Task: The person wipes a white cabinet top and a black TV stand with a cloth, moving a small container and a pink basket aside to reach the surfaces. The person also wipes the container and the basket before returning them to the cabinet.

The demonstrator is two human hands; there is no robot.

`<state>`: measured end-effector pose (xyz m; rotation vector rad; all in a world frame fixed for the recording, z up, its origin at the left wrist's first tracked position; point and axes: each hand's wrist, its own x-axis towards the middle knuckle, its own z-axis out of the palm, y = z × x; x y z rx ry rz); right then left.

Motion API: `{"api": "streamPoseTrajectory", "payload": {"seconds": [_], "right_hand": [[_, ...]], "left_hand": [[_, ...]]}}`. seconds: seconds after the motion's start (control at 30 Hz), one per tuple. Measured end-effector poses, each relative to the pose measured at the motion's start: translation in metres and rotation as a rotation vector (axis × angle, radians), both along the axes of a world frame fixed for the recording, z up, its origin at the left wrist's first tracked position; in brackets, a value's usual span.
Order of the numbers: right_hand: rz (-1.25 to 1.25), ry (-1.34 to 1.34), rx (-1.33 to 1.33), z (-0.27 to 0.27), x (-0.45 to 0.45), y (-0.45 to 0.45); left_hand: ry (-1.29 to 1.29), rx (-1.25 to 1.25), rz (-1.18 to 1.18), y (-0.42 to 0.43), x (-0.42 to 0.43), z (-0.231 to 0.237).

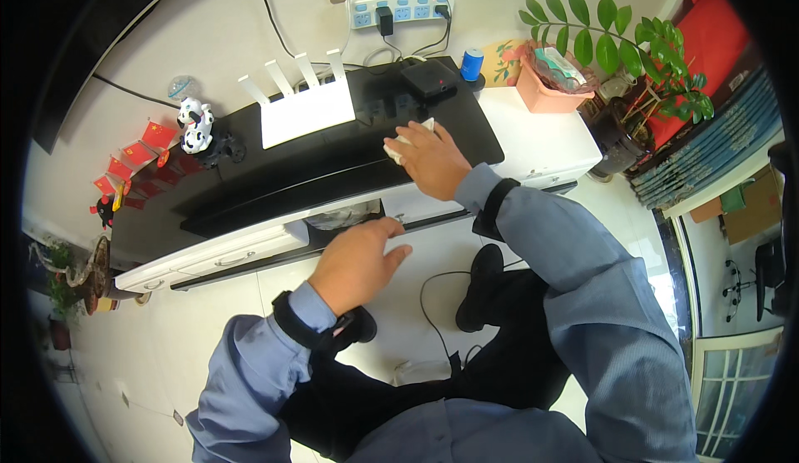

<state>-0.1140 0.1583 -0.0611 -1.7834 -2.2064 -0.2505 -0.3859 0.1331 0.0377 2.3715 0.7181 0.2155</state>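
My right hand presses a white cloth or tissue onto the glossy black top of a TV cabinet. The cloth shows under and around its fingers. My left hand is held in front of the cabinet, thumb and fingers apart, with nothing seen in it. Behind the right hand lies a black set-top box with a red light. A white router with upright antennas stands left of the box. Farther left sits a spotted dog figurine.
Red flags stand at the cabinet's left end. A blue can, a pink basket and a potted plant stand to the right. Cords run up to a power strip. A cable crosses the floor between my feet.
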Motion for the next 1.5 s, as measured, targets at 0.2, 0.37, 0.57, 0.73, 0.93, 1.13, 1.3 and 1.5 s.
{"api": "streamPoseTrajectory", "payload": {"seconds": [0.2, 0.37, 0.57, 0.73, 0.93, 1.13, 1.3, 1.5], "right_hand": [[-0.171, -0.086, -0.099, 0.004, 0.060, 0.034], [-0.444, 0.137, -0.005, -0.007, 0.109, 0.029], [-0.071, 0.064, 0.134, -0.024, 0.033, 0.057], [0.016, 0.255, 0.053, -0.004, -0.002, 0.093], [0.231, 0.206, -0.073, 0.014, -0.012, 0.028], [0.113, 0.061, -0.297, 0.039, 0.024, -0.026], [-0.039, 0.131, -0.274, 0.042, 0.027, -0.018], [0.169, 0.154, -0.216, 0.023, -0.044, -0.008]], "left_hand": [[0.022, -0.027, -0.036, -0.032, 0.001, 0.007], [0.107, 0.023, -0.118, -0.041, -0.001, -0.007], [0.071, -0.031, -0.213, -0.032, 0.020, -0.014], [0.132, -0.023, -0.215, -0.015, 0.038, -0.033], [0.167, 0.050, -0.260, -0.006, 0.036, -0.053], [0.154, 0.052, -0.342, -0.009, 0.035, -0.058], [0.163, 0.007, -0.367, -0.012, 0.025, -0.053], [0.132, 0.037, -0.380, -0.004, 0.018, -0.049]]}}
